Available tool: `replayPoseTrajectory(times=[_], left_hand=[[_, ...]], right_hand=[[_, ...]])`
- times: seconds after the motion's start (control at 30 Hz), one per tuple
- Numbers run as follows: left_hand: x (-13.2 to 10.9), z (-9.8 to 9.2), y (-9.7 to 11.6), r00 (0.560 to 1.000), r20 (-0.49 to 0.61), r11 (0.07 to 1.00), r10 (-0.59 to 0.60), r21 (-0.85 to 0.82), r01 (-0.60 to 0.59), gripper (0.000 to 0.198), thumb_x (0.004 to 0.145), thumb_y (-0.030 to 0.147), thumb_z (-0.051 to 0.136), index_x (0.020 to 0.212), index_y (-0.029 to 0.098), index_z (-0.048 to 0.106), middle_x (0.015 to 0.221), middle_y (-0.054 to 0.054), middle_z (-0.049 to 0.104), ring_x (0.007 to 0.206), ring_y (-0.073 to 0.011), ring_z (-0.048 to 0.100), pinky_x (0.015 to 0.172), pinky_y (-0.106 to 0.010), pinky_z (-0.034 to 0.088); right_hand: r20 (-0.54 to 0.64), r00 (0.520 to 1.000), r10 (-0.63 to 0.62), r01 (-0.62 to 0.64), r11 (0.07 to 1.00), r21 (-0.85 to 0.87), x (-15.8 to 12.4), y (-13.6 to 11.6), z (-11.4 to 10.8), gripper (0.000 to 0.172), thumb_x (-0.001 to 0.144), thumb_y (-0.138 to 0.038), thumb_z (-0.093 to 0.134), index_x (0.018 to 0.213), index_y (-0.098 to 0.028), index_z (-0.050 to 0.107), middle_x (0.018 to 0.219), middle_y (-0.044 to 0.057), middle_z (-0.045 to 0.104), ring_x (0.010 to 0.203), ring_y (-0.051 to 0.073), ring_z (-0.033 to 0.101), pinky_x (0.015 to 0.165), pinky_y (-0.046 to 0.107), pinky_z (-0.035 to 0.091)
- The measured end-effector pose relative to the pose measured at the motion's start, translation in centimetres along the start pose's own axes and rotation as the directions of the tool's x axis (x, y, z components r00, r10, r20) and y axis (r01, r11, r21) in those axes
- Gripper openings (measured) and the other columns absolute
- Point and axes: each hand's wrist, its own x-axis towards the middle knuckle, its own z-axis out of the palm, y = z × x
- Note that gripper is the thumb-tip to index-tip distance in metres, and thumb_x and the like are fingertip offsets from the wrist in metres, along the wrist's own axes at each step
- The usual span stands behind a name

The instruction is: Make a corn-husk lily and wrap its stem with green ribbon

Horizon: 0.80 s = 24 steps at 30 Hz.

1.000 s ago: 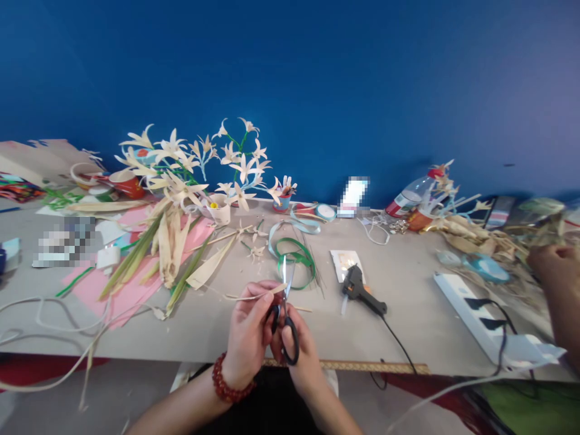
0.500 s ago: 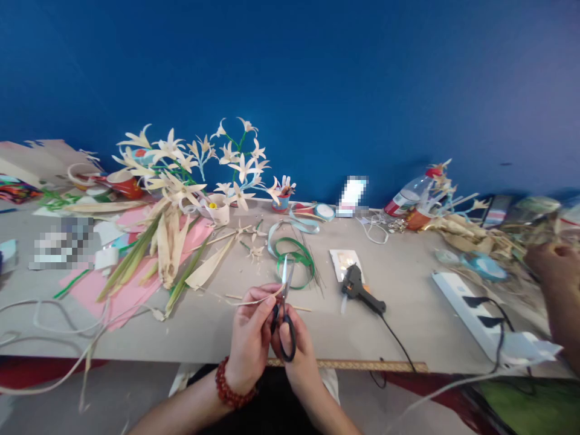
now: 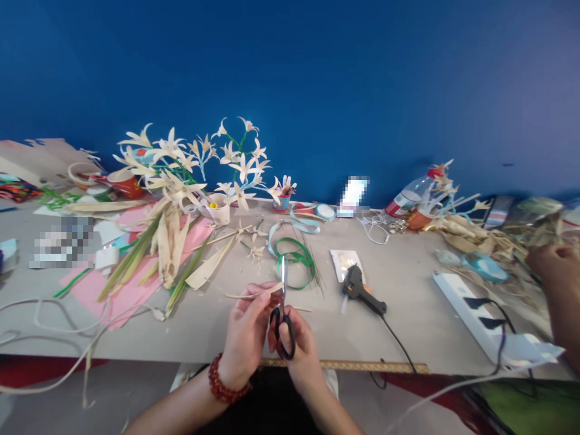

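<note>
My left hand [image 3: 248, 320], with a red bead bracelet [image 3: 226, 383] at the wrist, pinches a thin pale strip of husk [image 3: 265, 292]. In my right hand [image 3: 299, 341] are black-handled scissors [image 3: 284, 329], pointing away from me, their blades closed or nearly so at the strip's right end. Just beyond the blades lies a coil of green ribbon [image 3: 312, 269]. Small husk flowers [image 3: 254, 251] rest on the table to its left, near a broad piece of husk [image 3: 211, 266].
Husk flowers on stems [image 3: 242, 166] stand at the back left above pink paper [image 3: 136, 308]. On the right lie a glue gun [image 3: 362, 291] and a power strip [image 3: 462, 314] with cords. Another person's hand [image 3: 550, 266] is at the far right.
The scissor blades, slightly apart before, have come together. My left hand has moved a little left, and the strip now ends at the blades.
</note>
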Motion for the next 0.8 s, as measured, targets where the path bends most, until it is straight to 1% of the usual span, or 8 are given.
replayPoseTrajectory(times=[0.07, 0.17, 0.23, 0.37, 0.5, 0.6, 0.8], left_hand=[[0.2, -0.3, 0.3, 0.999, 0.034, 1.0, -0.01, 0.001, 0.01, 0.011, 0.081, 0.019, 0.07, 0.073, 0.017, 0.064, 0.094, -0.003, 0.073, 0.081, -0.0149, 0.067, 0.074, -0.026, 0.052], [0.5, -0.7, 0.9, 0.997, 0.073, 0.999, -0.022, 0.025, 0.021, 0.009, 0.082, 0.017, 0.068, 0.074, 0.017, 0.065, 0.091, -0.003, 0.074, 0.085, -0.0158, 0.067, 0.084, -0.03, 0.051], [0.7, -0.8, 1.3, 0.995, 0.097, 0.998, -0.033, 0.054, 0.028, 0.01, 0.083, 0.016, 0.067, 0.074, 0.017, 0.065, 0.091, -0.004, 0.074, 0.086, -0.0165, 0.068, 0.087, -0.031, 0.049], [1.1, -0.9, 1.8, 0.991, 0.127, 0.996, -0.042, 0.089, 0.031, 0.009, 0.083, 0.016, 0.068, 0.074, 0.017, 0.065, 0.091, -0.005, 0.075, 0.087, -0.0178, 0.068, 0.088, -0.033, 0.049], [1.2, -0.9, 2.1, 0.989, 0.146, 0.992, -0.029, 0.126, 0.01, 0.009, 0.083, 0.015, 0.068, 0.075, 0.017, 0.066, 0.091, -0.004, 0.074, 0.087, -0.0183, 0.068, 0.088, -0.034, 0.05], [1.3, -0.9, 2.3, 0.987, 0.16, 0.988, -0.024, 0.154, 0.0, 0.01, 0.084, 0.015, 0.066, 0.075, 0.017, 0.066, 0.092, -0.004, 0.073, 0.088, -0.0175, 0.068, 0.089, -0.033, 0.05], [1.3, -0.6, 2.4, 0.988, 0.156, 0.984, -0.023, 0.178, -0.005, 0.01, 0.083, 0.016, 0.068, 0.074, 0.016, 0.065, 0.091, -0.004, 0.072, 0.087, -0.0168, 0.067, 0.087, -0.032, 0.05]], right_hand=[[0.031, 0.999, 0.017, -0.016, 1.0, -0.008, -0.1, -0.3, -0.5, 0.045, 0.082, -0.063, 0.06, 0.075, -0.02, 0.05, 0.059, -0.003, 0.051, 0.054, 0.012, 0.043, 0.052, 0.023, 0.036], [0.075, 0.997, 0.035, -0.033, 0.999, -0.026, -0.4, -0.8, -1.4, 0.046, 0.081, -0.065, 0.061, 0.079, -0.02, 0.051, 0.062, -0.002, 0.053, 0.055, 0.012, 0.044, 0.052, 0.023, 0.035], [0.106, 0.994, 0.041, -0.038, 0.999, -0.029, -0.5, -1.0, -1.8, 0.047, 0.079, -0.066, 0.062, 0.08, -0.02, 0.051, 0.063, -0.002, 0.053, 0.055, 0.012, 0.045, 0.053, 0.024, 0.035], [0.138, 0.988, 0.066, -0.061, 0.997, -0.038, -0.7, -1.1, -2.4, 0.049, 0.079, -0.066, 0.063, 0.082, -0.019, 0.049, 0.067, -0.002, 0.053, 0.054, 0.01, 0.044, 0.052, 0.024, 0.033], [0.143, 0.986, 0.082, -0.074, 0.995, -0.06, -0.6, -1.3, -2.6, 0.051, 0.077, -0.068, 0.064, 0.08, -0.019, 0.048, 0.065, -0.002, 0.053, 0.055, 0.011, 0.047, 0.055, 0.025, 0.035], [0.133, 0.985, 0.107, -0.099, 0.993, -0.065, -0.6, -1.5, -2.6, 0.051, 0.075, -0.068, 0.066, 0.077, -0.02, 0.047, 0.062, -0.003, 0.053, 0.055, 0.011, 0.047, 0.056, 0.025, 0.036], [0.092, 0.986, 0.137, -0.133, 0.99, -0.05, -0.5, -1.9, -2.4, 0.054, 0.071, -0.068, 0.069, 0.074, -0.021, 0.044, 0.06, -0.004, 0.052, 0.052, 0.01, 0.046, 0.054, 0.024, 0.036]])
